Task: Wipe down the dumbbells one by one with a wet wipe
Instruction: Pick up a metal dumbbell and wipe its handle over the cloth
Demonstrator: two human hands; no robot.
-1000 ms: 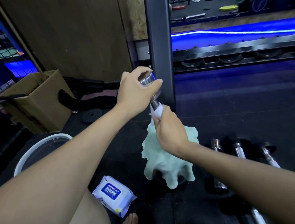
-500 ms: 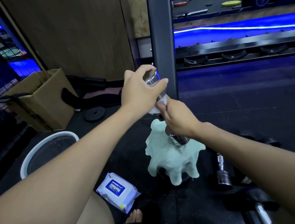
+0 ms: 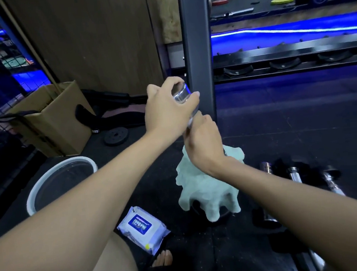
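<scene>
The dumbbell (image 3: 183, 96) stands roughly upright in mid-air, its chrome top end gripped by the left hand (image 3: 167, 109), likely to steady it while the shaft is rubbed. Just below that grip the right hand (image 3: 204, 142) curls round the shaft; the wet wipe itself is hidden inside the fist. Beneath both hands a pale green cloth (image 3: 208, 189) drapes over the lower end. Right of the grip, more dumbbells (image 3: 293, 174) lie on the floor, probably awaiting their turn. Lower left sits a wipes packet (image 3: 141, 227), with a white-rimmed bucket (image 3: 48, 183) further left.
</scene>
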